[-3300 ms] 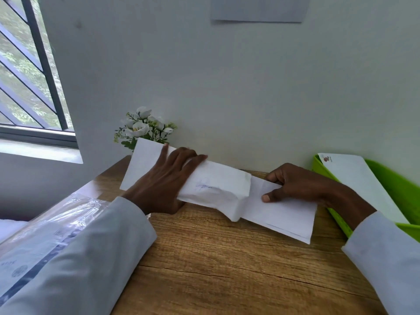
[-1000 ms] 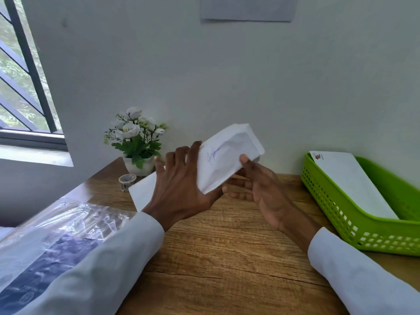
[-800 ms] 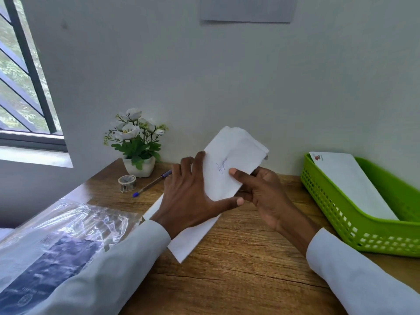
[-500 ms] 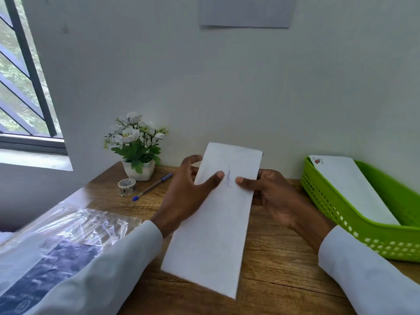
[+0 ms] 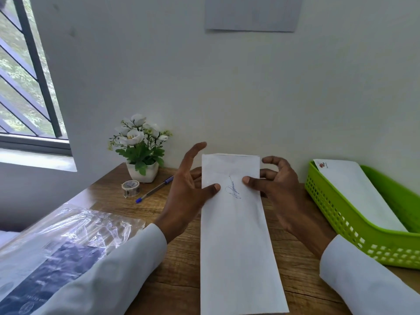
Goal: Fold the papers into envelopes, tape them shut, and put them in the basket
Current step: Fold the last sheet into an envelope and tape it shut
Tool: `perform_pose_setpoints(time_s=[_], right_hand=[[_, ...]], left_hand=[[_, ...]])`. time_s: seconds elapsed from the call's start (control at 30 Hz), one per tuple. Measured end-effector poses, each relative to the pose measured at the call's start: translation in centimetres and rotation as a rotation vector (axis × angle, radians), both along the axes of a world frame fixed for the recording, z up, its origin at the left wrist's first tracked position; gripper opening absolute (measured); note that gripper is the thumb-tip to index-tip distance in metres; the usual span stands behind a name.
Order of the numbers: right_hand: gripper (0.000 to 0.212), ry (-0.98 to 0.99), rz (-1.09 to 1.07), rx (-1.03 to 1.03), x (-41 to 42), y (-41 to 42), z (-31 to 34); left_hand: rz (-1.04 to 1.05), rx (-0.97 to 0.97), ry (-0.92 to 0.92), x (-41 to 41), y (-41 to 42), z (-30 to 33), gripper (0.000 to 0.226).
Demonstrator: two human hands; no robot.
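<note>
On the wooden tabletop (image 5: 172, 267) under a pale wall, both thumbs pinch the folded paper (image 5: 236, 235), left hand (image 5: 185, 196) and right hand (image 5: 280, 192), now turned lengthwise, left of the basket (image 5: 354, 226).

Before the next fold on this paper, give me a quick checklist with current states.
1. Paper held by both hands: ok. Left hand and right hand pinch its upper part, thumbs on top near the blue scribble.
2. Paper squared to the person: ok, long edge runs straight away from them.
3. Paper lying flat on the desk: cannot tell.
4. Tape within reach: ok, beside the flower pot, next to the pen.
5. Basket ready: ok, at right, one envelope already in it.
6. Paper taped shut: not ok, no tape visible on it.
</note>
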State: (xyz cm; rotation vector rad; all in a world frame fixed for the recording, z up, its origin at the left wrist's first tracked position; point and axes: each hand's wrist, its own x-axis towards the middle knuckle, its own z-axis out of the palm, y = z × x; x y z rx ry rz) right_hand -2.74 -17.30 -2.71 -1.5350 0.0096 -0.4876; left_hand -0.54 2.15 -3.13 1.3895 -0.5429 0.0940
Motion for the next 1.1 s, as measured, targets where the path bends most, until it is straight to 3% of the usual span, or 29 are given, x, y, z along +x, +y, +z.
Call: perform_pose_setpoints(time_s=[0.13,0.3,0.43,0.63,0.87,1.1], right_hand=[[0.065,-0.162,0.092,-0.189,-0.1,-0.4,0.1],[0.047,-0.195,0.169,-0.279,-0.2,-0.6,0.5],[0.031,-0.15,0.129,-0.251,-0.1,-0.9,0.5],[0.018,-0.064,0.202,-0.22,-0.2,-0.6,0.7],[0.009,0.101,0.187,-0.155,0.1,-0.9,0.8],[0.019,0.064,0.103,-0.612,0.4,-0.5,0.2]], left_hand=[[0.018,0.05,-0.041,0.3,0.0,-0.3,0.057],[-0.002,0.131,-0.086,0.6,0.2,-0.5,0.068],[0.004,0.166,-0.095,0.6,0.1,-0.5,0.064],[0.11,0.048,-0.018,0.5,0.1,0.0,0.015],[0.145,0.124,0.014,0.6,0.5,0.0,0.011],[0.221,0.243,-0.141,0.3,-0.3,-0.4,0.008]])
